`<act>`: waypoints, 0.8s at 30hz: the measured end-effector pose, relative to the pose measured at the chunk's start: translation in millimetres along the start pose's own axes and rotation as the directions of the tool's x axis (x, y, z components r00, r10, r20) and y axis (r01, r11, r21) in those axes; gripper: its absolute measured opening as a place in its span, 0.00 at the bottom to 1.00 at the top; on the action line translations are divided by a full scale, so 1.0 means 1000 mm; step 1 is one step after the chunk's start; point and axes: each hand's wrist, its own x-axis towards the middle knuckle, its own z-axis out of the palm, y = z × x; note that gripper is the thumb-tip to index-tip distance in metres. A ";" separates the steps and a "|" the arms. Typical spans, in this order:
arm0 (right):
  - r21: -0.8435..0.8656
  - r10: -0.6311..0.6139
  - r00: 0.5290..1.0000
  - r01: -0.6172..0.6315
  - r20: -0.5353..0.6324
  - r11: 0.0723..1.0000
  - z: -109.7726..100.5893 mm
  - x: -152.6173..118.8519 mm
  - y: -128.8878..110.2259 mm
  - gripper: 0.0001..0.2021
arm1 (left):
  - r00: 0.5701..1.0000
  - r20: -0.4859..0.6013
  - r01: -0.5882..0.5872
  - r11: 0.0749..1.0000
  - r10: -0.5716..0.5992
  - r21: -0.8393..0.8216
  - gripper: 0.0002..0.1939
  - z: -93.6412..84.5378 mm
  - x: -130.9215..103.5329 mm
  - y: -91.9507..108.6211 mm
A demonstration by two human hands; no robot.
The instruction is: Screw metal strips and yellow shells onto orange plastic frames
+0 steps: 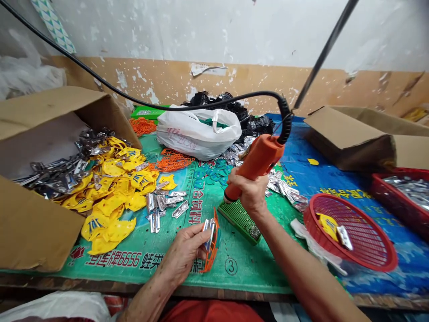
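Left hand [186,250] pinching a silver plate [208,231] and orange frame [210,258] between fingertips, right hand [250,190] gripping an orange power tool [259,156], green tray [234,218] beneath its fingers

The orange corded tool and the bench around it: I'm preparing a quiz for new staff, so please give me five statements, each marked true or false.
1. The right hand grips the orange corded tool. True.
2. The left hand holds nothing. False: it holds a silvery piece and an orange frame.
3. A yellow piece lies in the round red basket. True.
4. The white plastic bag is inside the left cardboard box. False: it is on the bench, outside that box.
5. The green tray is left of the round red basket in the picture. True.
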 end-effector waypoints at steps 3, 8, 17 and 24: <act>-0.005 0.005 1.000 -0.005 0.013 1.000 0.000 0.000 0.006 0.06 | 1.000 -0.013 0.010 0.999 -0.011 -0.038 0.18 -0.003 0.000 0.000; -0.030 0.000 1.000 0.000 0.001 1.000 -0.002 0.000 0.010 0.06 | 1.000 0.001 0.023 0.994 -0.023 -0.104 0.16 -0.008 0.001 0.001; -0.051 -0.003 1.000 0.003 0.008 0.999 -0.001 -0.002 0.007 0.08 | 0.998 -0.065 0.009 0.988 -0.020 -0.155 0.14 -0.008 0.003 0.003; -0.058 0.006 1.000 -0.005 0.014 0.998 0.001 -0.004 0.004 0.08 | 0.993 -0.113 0.003 0.987 -0.022 -0.160 0.15 -0.004 0.003 0.007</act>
